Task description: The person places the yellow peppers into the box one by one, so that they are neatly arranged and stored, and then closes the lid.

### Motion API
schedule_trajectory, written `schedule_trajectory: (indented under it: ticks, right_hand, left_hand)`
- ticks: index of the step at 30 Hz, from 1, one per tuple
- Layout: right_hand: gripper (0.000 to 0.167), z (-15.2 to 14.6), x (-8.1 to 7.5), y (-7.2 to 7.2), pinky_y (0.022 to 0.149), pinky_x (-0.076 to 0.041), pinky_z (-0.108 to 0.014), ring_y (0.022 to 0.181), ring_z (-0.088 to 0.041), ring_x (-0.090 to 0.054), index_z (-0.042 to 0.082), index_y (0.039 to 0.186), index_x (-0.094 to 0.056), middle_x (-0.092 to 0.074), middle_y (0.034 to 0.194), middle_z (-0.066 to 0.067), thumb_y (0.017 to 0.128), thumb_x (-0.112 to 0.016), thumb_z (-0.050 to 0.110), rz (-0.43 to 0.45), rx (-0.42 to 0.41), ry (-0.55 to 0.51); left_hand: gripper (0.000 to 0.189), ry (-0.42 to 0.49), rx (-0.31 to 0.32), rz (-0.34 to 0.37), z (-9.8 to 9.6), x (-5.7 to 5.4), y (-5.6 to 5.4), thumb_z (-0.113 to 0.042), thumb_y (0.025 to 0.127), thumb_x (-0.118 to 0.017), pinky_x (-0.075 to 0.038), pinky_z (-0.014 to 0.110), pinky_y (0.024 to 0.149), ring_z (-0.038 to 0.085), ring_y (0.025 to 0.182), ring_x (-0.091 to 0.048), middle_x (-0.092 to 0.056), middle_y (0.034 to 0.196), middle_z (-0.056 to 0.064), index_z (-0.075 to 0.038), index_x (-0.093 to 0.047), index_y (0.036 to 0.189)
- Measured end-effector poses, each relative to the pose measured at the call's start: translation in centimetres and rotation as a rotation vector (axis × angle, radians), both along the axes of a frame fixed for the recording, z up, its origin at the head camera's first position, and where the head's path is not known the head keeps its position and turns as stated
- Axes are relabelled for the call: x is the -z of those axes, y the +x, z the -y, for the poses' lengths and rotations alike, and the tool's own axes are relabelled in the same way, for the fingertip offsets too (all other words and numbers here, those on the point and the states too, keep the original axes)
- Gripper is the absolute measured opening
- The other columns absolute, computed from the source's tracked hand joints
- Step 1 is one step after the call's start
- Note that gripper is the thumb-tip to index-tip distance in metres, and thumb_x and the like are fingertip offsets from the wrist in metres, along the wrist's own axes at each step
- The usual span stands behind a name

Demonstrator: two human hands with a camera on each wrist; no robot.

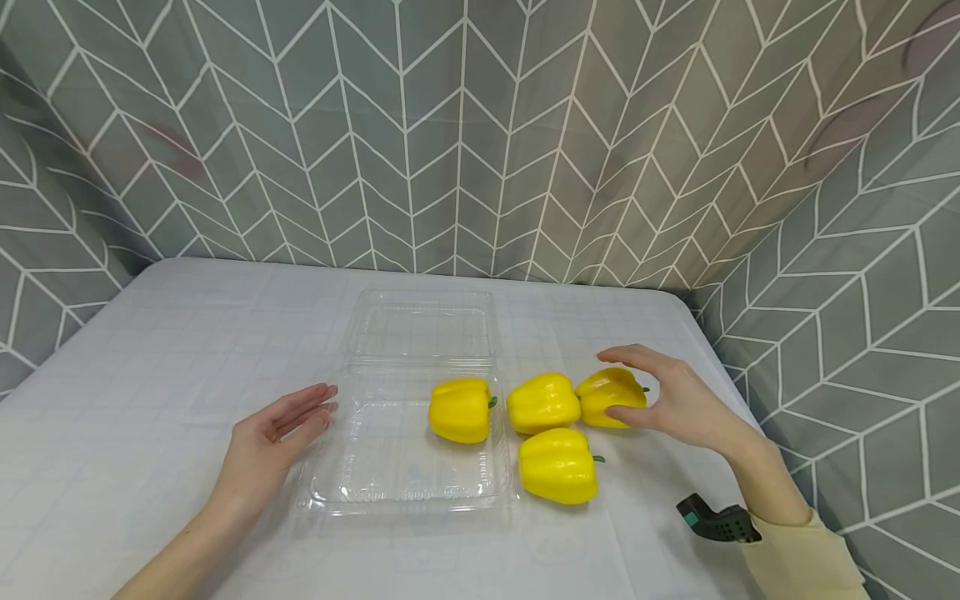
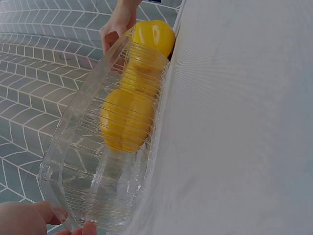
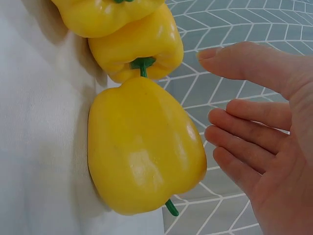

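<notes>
A clear plastic clamshell container [image 1: 405, 496] lies with its lid [image 1: 423, 333] folded back. One yellow bell pepper [image 1: 459, 410] sits at the right side of its base. Just left of the container is my left hand [image 1: 262, 442], fingers loosely extended; in the left wrist view its fingertips [image 2: 89, 229] are right at the container's near rim. My right hand [image 1: 671, 404] hovers over the far-right yellow bell pepper [image 1: 611, 396], thumb and fingers spread apart. The right wrist view shows a gap between those fingers and the pepper [image 3: 146, 152], whose green stem points away from the other peppers.
Two more yellow bell peppers, a back one [image 1: 543, 403] and a front one [image 1: 558, 467], lie between the container and my right hand. A white cloth [image 1: 187, 333] covers the table. Behind it hangs a grey patterned curtain [image 1: 435, 142]. A black band [image 1: 716, 521] is by my right wrist.
</notes>
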State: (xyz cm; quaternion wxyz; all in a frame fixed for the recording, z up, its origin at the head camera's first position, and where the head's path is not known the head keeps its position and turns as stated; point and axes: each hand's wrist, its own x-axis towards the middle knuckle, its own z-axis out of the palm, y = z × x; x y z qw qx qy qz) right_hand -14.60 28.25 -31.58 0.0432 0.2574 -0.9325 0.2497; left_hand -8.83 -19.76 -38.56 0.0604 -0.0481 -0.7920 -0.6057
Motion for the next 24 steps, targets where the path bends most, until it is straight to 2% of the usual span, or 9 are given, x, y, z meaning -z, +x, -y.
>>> schedule_trajectory:
  ticks: [13,24]
  right_hand:
    - [0.064,-0.57,0.27,-0.38,0.103,-0.048,-0.057,0.126,-0.029,-0.056,0.016,0.135,-0.058,-0.060,0.137,-0.004,0.078,-0.088,0.020,-0.005,-0.004,0.006]
    - [0.071,-0.90,0.14,-0.40,0.105,-0.047,-0.061,0.131,-0.034,-0.051,0.014,0.138,-0.055,-0.056,0.142,-0.008,0.077,-0.088,0.025,0.052,0.018,0.022]
  left_hand:
    - [0.045,-0.009,0.004,-0.007,0.02,0.02,0.01,-0.017,0.098,-0.066,-0.052,0.010,0.092,-0.004,0.110,-0.065,-0.067,0.131,-0.008,-0.002,-0.055,0.139]
    - [0.044,-0.017,-0.004,-0.017,0.03,0.07,0.01,-0.017,0.098,-0.066,-0.053,0.010,0.091,-0.005,0.109,-0.065,-0.067,0.130,-0.008,-0.002,-0.056,0.138]
